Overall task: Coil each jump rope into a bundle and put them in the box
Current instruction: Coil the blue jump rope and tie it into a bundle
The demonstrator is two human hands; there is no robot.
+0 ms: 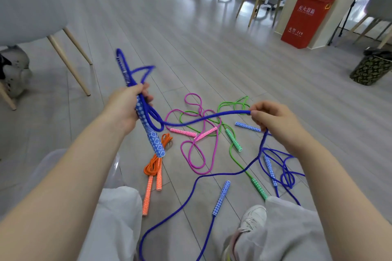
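My left hand [125, 108] grips a blue jump rope's patterned handle [151, 133] together with several blue rope loops that stick up above my fist. From there the blue cord [203, 119] runs right to my right hand [273, 121], which pinches it between thumb and fingers. The cord then drops to the floor toward another blue handle [221, 197]. On the floor lie a coiled orange rope [153, 167], a loose pink rope [197, 144], a loose green rope [233, 140] and a second blue rope [284, 171]. No box is in view.
I sit with my knees [118, 207] and a white shoe [253, 218] at the bottom edge. A grey chair [31, 2] stands at left, a red cabinet [305, 19] at right, a patterned stool [371, 65] far right. Grey plank floor [191, 48] stretches ahead.
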